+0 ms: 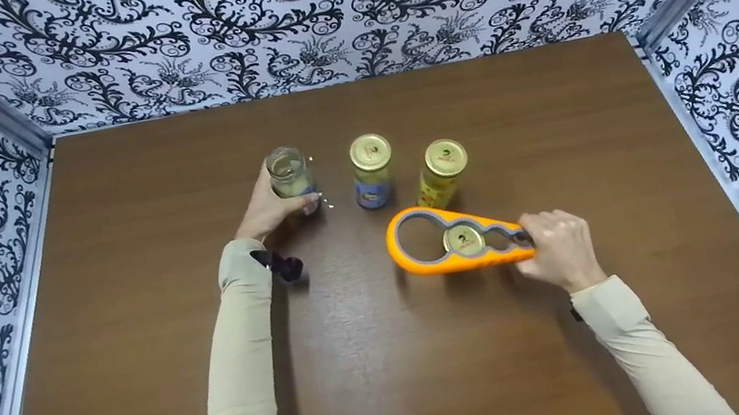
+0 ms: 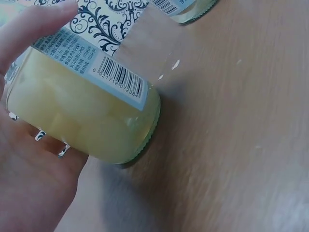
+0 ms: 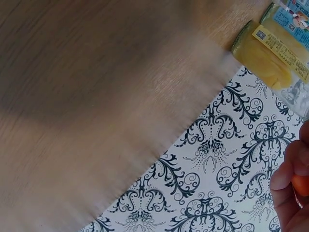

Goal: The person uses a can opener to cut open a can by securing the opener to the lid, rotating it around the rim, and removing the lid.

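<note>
The open jar [image 1: 290, 182] risked being spilled if it was tipped by the left hand [image 1: 265, 207], which was curled around it at centre left of the frame. The lid [image 1: 464, 241] framed by the opener [image 1: 470, 263] might be dropped if loosely seated, though its hold could not be told, and the yellow jar [image 1: 440, 183] just above might be knocked by a swing. The opener was gripped by the right hand [image 1: 559, 246], right of centre; the open jar was placed well apart from that hand.
</note>
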Available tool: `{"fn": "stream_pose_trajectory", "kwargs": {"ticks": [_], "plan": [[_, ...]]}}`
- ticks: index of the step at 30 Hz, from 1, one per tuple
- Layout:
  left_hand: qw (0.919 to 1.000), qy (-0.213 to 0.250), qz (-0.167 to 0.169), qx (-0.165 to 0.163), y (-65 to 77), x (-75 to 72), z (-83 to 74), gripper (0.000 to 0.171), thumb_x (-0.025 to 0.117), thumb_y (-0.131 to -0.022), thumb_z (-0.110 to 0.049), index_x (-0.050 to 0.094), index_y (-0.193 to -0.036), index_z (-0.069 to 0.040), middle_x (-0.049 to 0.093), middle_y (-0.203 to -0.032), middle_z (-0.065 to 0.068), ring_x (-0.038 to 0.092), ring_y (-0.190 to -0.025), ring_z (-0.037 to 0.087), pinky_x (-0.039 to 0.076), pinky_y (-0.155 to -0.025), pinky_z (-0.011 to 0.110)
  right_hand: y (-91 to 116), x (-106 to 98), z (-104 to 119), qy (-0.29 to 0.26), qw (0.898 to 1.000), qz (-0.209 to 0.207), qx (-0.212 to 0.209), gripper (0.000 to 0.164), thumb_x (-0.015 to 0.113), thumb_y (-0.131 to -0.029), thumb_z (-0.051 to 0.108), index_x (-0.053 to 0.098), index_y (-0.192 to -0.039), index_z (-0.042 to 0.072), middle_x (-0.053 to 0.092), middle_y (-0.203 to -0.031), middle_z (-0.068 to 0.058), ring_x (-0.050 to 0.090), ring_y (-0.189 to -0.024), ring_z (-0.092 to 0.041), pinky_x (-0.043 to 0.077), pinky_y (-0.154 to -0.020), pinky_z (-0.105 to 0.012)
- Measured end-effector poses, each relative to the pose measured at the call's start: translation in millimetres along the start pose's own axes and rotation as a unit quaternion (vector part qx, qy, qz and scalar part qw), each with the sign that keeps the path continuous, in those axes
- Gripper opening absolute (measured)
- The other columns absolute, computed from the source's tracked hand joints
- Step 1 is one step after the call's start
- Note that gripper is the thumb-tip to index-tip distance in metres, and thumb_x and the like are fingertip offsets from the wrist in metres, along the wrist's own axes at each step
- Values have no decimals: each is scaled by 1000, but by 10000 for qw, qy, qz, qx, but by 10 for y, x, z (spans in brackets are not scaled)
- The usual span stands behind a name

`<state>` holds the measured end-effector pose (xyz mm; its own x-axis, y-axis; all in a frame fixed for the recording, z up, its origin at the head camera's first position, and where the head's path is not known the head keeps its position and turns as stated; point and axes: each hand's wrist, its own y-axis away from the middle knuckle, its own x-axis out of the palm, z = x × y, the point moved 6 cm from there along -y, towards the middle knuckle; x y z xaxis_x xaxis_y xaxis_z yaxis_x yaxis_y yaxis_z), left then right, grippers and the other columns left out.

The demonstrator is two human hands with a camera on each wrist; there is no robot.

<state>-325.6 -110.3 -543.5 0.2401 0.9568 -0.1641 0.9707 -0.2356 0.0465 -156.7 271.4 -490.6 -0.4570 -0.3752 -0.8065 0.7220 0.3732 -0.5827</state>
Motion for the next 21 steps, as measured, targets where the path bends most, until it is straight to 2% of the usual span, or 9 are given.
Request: {"fn": "stream_pose_trajectory", "kwargs": {"ticks": [4, 7, 9, 14, 18, 21], "plan": [[9995, 28, 279, 141, 91, 11, -189, 101, 84, -70, -1, 22, -149, -7, 43, -140, 17, 40, -128, 28, 24, -110, 38, 3, 6, 2, 25, 10000, -21, -25, 23, 64, -53, 15, 51, -70, 6, 47, -55, -5, 42, -45, -28, 34, -42, -38], [9980, -260, 573, 58, 193, 6, -297, 106, 83, -72, -3, 14, -152, -5, 36, -146, 20, 33, -134, 30, 19, -112, 40, 2, 8, 2, 27, 10000, -61, -58, 24, 63, -52, 15, 50, -70, 6, 47, -55, -5, 42, -46, -29, 34, -43, -38], [9963, -569, 638, -13, 263, -35, -308, 106, 82, -74, -7, 11, -153, -4, 30, -150, 20, 26, -139, 31, 15, -114, 42, 1, 13, 6, 34, 9999, -82, -84, 24, 63, -52, 15, 51, -70, 5, 47, -55, -6, 43, -47, -29, 34, -43, -39], [9949, -927, 371, 138, 410, -220, -200, 104, 83, -75, -10, 14, -154, -9, 15, -158, 15, 10, -144, 32, 8, -113, 51, 5, 27, 26, 86, 9998, -89, -164, 25, 64, -51, 13, 51, -71, 5, 48, -56, -5, 44, -47, -27, 34, -44, -37], [9913, -1262, 203, 329, 508, -335, -48, 101, 84, -75, -16, 21, -154, -17, 20, -158, 7, 17, -143, 27, 15, -113, 49, 0, 31, 41, 74, 9998, -126, -139, 25, 65, -51, 12, 51, -71, 5, 48, -56, -5, 44, -47, -27, 34, -44, -36], [9905, -1302, 210, 400, 596, -363, 2, 99, 84, -76, -18, 21, -154, -17, 23, -157, 9, 23, -141, 28, 19, -112, 48, -8, 45, 59, 47, 9998, -144, -124, 26, 66, -50, 11, 52, -71, 5, 48, -56, -5, 45, -47, -26, 34, -44, -36]]}}
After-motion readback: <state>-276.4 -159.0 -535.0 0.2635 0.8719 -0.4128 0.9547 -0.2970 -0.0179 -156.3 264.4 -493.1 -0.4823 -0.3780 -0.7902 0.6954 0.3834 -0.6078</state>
